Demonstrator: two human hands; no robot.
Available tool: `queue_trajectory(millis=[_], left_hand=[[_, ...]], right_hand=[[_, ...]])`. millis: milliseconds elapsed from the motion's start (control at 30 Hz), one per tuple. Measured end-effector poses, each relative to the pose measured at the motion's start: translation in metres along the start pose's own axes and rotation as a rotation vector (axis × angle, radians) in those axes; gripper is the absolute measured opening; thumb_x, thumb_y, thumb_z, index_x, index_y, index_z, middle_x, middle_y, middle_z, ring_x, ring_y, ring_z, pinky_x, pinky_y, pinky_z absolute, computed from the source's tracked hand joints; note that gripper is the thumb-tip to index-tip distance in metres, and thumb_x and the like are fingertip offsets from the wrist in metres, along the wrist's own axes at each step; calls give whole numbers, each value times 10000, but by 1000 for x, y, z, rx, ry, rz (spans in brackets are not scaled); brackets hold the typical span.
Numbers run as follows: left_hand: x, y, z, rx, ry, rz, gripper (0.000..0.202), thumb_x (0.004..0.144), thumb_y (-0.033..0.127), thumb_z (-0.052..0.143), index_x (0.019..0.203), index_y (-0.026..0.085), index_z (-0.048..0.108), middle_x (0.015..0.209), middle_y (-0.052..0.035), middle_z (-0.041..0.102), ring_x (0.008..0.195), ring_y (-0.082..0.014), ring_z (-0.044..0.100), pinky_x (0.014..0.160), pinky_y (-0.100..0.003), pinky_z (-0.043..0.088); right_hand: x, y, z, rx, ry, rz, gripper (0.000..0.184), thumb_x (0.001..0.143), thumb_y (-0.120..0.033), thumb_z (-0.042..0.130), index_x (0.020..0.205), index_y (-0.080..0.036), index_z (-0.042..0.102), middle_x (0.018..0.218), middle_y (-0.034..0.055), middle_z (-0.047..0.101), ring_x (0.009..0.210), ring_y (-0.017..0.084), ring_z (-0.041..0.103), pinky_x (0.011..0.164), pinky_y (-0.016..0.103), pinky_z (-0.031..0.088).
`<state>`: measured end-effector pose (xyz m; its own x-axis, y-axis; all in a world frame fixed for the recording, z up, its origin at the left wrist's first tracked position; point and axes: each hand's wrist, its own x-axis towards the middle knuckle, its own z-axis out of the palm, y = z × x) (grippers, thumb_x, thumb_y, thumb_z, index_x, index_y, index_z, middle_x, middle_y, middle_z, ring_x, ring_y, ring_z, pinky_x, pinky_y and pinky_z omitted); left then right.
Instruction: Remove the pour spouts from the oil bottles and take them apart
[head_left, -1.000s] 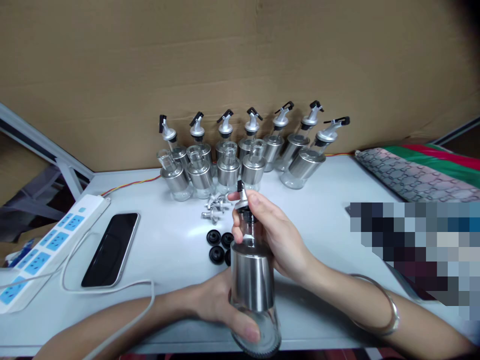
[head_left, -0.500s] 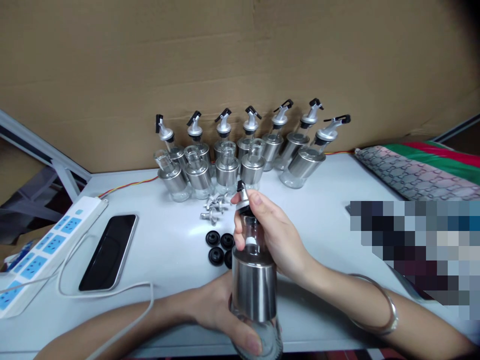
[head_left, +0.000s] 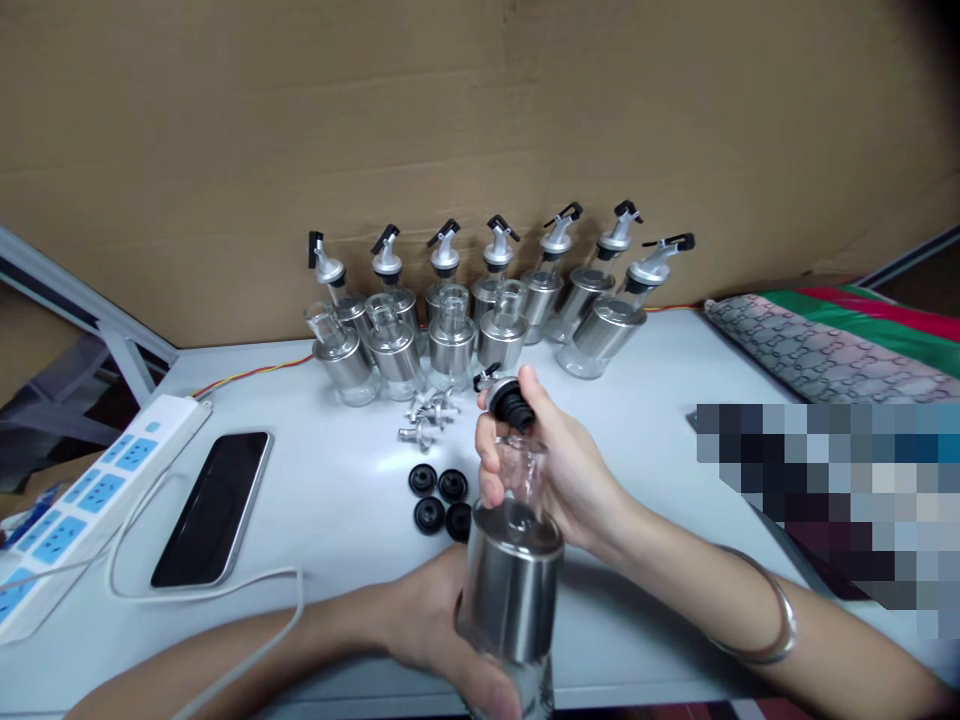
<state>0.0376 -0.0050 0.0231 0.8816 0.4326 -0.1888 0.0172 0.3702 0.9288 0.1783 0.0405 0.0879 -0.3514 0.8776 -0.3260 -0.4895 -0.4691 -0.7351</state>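
Near the table's front edge my left hand [head_left: 442, 625] is wrapped round the lower part of a glass bottle [head_left: 514, 580] with a brushed-metal sleeve. Its bare glass neck points up and away. My right hand [head_left: 559, 460] grips a pour spout [head_left: 510, 400] with a ribbed black stopper and a silver head, tilted just above the bottle's mouth and apart from it. Some of those fingers lie beside the neck. Past the hands are several black rubber stoppers [head_left: 429, 515] and a small pile of silver spout heads [head_left: 418, 433].
Sleeved bottles without spouts [head_left: 452, 345] stand in a front row; behind them are bottles with spouts [head_left: 600, 325], against a cardboard wall [head_left: 480, 120]. A phone [head_left: 212, 510], a power strip [head_left: 97, 500] and a white cable [head_left: 210, 592] lie left. A patterned bundle [head_left: 840, 340] is at right.
The pour spout was seated on the bottle's neck before; now it is out and tipped, its ribbed stopper showing. My left hand keeps its hold on the bottle.
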Motion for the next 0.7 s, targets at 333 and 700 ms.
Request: queue_trajectory(millis=[333,700], left_hand=[[0,2,0,9,-16,-15,661,454,581,836,894,124,648,767,-23,594,664,-130,526,573,-217,434],[-1,1,1,39,-39,-20,677,443,573,842,917,134,639,796,-37,627,671,-143,542,594,-237,481]], right_hand=[[-8,-41,-18,-584,-158,-525,324,673,-141,738,684,-220,424,689,-47,560,602,99,503,563,238,448],[-28,-76,-33,-1258,-659,-314,122,829,-181,616,867,-207,729,725,7,708,606,141,643,544,230,492]])
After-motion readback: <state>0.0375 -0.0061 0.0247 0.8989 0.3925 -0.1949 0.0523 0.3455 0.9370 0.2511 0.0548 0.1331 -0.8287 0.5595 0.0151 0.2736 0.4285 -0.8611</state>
